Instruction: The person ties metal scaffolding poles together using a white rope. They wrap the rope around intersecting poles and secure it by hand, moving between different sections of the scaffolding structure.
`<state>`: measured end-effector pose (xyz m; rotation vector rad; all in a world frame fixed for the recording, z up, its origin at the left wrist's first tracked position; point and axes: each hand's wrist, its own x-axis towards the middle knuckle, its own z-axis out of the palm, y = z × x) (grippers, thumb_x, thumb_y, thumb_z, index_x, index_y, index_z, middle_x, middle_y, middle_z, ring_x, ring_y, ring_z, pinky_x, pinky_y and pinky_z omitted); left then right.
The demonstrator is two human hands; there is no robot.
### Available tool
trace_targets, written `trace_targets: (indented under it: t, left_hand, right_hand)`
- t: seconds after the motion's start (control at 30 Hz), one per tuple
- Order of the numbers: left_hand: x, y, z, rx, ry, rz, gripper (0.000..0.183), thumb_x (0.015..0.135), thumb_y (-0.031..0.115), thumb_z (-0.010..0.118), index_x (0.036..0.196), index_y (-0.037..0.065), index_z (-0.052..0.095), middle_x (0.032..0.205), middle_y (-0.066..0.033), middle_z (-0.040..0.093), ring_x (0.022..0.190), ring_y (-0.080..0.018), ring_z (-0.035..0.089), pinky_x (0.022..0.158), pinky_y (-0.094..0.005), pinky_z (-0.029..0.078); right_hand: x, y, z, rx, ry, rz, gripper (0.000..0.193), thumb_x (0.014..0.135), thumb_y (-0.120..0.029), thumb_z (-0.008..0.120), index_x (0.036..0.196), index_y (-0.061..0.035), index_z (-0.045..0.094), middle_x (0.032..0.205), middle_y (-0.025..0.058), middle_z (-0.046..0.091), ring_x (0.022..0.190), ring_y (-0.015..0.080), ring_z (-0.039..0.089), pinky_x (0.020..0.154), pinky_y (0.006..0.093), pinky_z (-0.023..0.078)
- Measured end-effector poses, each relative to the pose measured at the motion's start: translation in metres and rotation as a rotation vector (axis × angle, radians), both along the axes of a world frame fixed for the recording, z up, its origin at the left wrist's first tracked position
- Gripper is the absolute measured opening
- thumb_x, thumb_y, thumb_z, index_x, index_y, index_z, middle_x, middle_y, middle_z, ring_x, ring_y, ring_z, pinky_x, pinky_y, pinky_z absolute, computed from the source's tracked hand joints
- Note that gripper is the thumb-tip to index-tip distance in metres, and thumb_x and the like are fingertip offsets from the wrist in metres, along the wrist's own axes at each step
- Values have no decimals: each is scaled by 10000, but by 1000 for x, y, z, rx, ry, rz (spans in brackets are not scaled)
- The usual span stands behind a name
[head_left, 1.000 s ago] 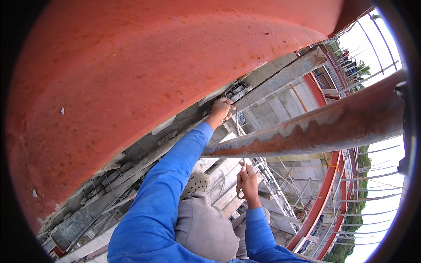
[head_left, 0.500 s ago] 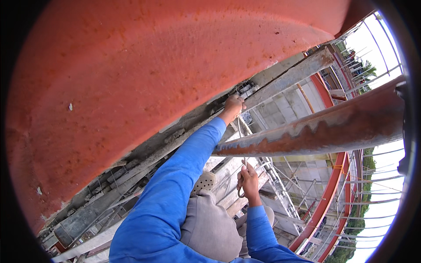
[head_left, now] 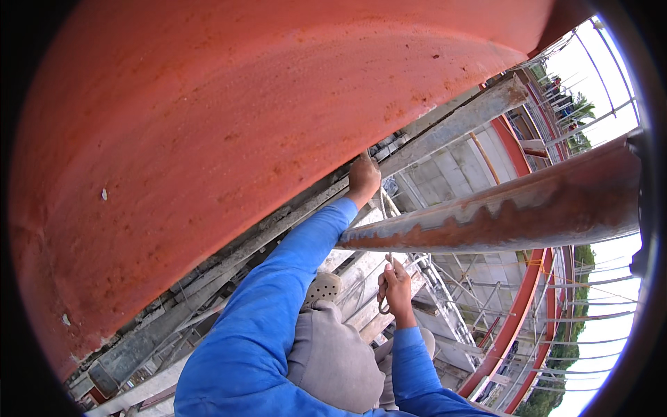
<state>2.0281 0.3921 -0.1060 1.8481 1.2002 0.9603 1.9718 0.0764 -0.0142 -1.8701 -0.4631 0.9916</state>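
My left hand [head_left: 365, 179] reaches forward to the lower edge of a large red-painted steel beam [head_left: 229, 118]. Its fingers are closed, but their tips and whatever they grip are mostly hidden at that edge. From beside this hand a thin rope [head_left: 383, 201] runs down and passes behind a rusty pipe [head_left: 493, 201]. Below the pipe my right hand [head_left: 397, 286] is closed around the rope, and a small curved loop sticks out under its fingers. Both forearms are in blue sleeves.
A grey timber [head_left: 458, 125] runs along beneath the beam. Planks [head_left: 375, 299] lie by my knee and a perforated tan shoe [head_left: 324, 288]. At right, scaffold poles and a curved red beam [head_left: 514, 326] stand beyond a drop.
My left hand has shifted slightly left and turned, its fingers now farther in at the beam's edge. My right hand stays almost in place. The view has tilted a little.
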Motion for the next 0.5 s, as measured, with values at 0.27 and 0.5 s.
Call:
trace_targets:
  t: [0.27,0.5]
  left_hand:
    - [-7,50,-43,-228,-408,1,562,968,-19,503,1527,-28,444,831,-160,718,631,-260,715,548,-381,529]
    - [23,-8,26,-779,-860,3,646,938,-65,539,1561,-7,377,788,-122,695,510,-168,627,411,-295,419]
  right_hand:
    - [-10,30,-10,52,138,62,470,1122,-297,517,1444,45,529,726,56,577,469,117,500,407,295,450]
    - [2,-2,-9,-13,121,-43,457,1124,-284,517,1431,54,535,726,64,577,453,128,493,400,302,448]
